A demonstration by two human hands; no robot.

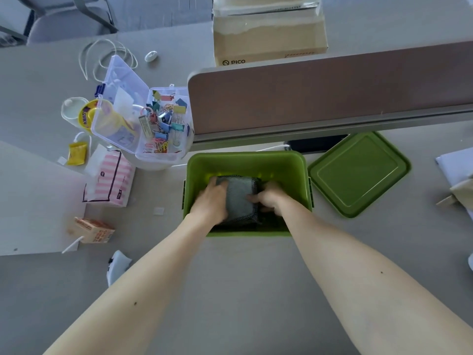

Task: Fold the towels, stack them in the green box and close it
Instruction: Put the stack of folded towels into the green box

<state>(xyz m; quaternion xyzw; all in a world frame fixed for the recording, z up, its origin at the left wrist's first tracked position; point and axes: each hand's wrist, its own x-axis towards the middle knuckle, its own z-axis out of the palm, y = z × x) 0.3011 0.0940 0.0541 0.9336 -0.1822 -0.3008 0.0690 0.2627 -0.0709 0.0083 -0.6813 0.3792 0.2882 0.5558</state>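
Head view: the left hand (213, 198) and right hand (268, 198) are inside the green box (245, 158), each gripping one side of the folded grey towel (239, 194) there. The green lid (358, 172) lies on the worktop (243, 290), just right of the box.

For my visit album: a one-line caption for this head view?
A folded towel held by the left hand and right hand inside the open green box; lid lies to its right.

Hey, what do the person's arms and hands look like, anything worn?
The left forearm and right forearm are bare, no sleeves in view. The left hand and right hand wear no gloves, and no watch, bracelet or ring shows. Each forearm has one small dark mole.
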